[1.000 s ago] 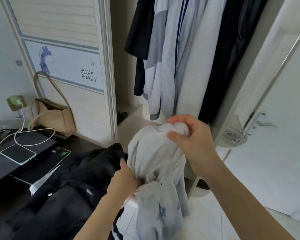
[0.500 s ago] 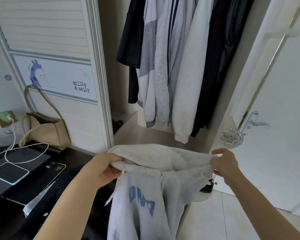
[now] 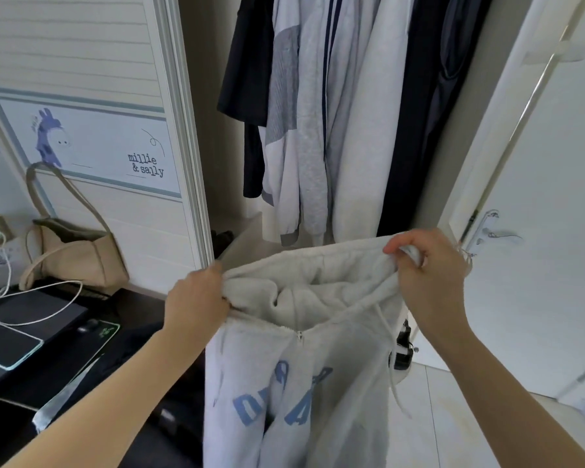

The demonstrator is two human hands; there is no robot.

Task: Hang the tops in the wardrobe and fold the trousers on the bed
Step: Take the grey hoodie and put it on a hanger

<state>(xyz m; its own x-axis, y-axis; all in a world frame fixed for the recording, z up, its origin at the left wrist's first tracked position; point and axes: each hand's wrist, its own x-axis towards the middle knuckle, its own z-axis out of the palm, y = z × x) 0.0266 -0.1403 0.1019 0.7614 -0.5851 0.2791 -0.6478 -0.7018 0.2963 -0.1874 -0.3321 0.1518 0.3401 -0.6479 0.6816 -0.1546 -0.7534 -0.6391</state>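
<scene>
A pale grey zip hoodie (image 3: 304, 383) with blue letters on its chest hangs spread in front of me, below the open wardrobe (image 3: 352, 113). My left hand (image 3: 196, 295) grips its left shoulder edge. My right hand (image 3: 426, 265) pinches the hood edge on the right side, a little higher. The zip is closed and a white drawstring dangles at the right. In the wardrobe hang several tops, dark, grey and white. Dark clothing (image 3: 142, 383) lies low at the left, behind my left forearm.
The wardrobe's sliding door (image 3: 92, 136) with a cartoon print stands at the left. A beige bag (image 3: 78, 255), a tablet (image 3: 7, 346) and white cable lie on a dark surface at the lower left. A white room door (image 3: 537, 231) with a handle is at the right; pale floor tiles below.
A second ago the hoodie was bunched between my hands. Both hands have moved apart and up, and the hoodie now hangs spread open by its shoulders.
</scene>
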